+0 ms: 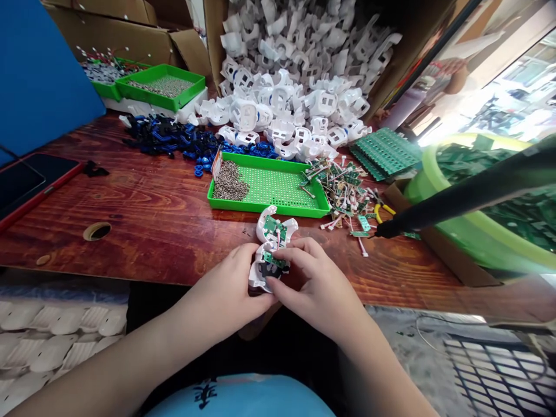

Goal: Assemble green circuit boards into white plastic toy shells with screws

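My left hand (232, 281) is wrapped round the near white plastic shell (257, 277), gripping it from the left at the table's front edge. Inside that shell sit a black part (270, 270) and a small green circuit board (268, 258). The fingers of my right hand (315, 281) are closed over it, with the index fingertip at the board and the thumb low by the black part. Just beyond, a second white shell (262, 225) holds another green board (271, 226). A pale wire (278, 236) runs between the two. My right fingers hide part of the near shell.
Behind my hands lies a green tray (269, 209) with small metal pieces (230, 180). Wired boards (347, 188) and yellow-handled pliers (379, 211) are to its right. White shells (282, 110) and blue parts (204, 145) pile behind. A black rod (456, 191) slants in before a green tub (428, 168).
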### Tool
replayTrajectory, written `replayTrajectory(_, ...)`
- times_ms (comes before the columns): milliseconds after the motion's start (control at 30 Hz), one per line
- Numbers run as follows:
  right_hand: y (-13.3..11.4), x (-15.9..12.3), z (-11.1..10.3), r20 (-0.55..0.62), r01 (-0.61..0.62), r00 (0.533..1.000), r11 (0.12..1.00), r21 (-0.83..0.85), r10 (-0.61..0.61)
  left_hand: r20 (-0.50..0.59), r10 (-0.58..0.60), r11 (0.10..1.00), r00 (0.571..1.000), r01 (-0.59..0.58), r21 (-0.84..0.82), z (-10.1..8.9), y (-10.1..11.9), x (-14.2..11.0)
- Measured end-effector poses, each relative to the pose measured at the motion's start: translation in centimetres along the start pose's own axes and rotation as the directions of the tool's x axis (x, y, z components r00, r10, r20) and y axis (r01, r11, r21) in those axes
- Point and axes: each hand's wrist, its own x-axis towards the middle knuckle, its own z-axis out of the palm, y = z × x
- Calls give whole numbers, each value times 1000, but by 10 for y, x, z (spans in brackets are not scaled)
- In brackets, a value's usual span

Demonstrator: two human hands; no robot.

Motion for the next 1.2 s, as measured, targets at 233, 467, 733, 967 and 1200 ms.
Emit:
replayTrajectory(233, -13, -14, 2, -20, 37, 999, 994, 106, -35, 201, -48, 725, 979, 172, -667, -2, -2, -12)
replayTrajectory(467, -28, -28, 2, -51, 133, 990, 990, -47, -135, 182, -161, 442, 970, 236, -866, 19, -2, -23)
replayTrajectory(733, -35, -32, 2, -34, 185, 981, 972, -146, -192, 108, -145, 398, 983, 158, -904, 26, -5, -29)
replayTrajectory(967, -21, -52, 8, -246, 72, 969, 952, 296, 3, 39, -149, 364, 988, 91, -927, 26, -14, -35)
replayTrajectory(1200, -23, -49, 26, 21, -192, 959, 596, 779, 283, -99, -71, 679, 993, -25, -734, 29, -8, -41)
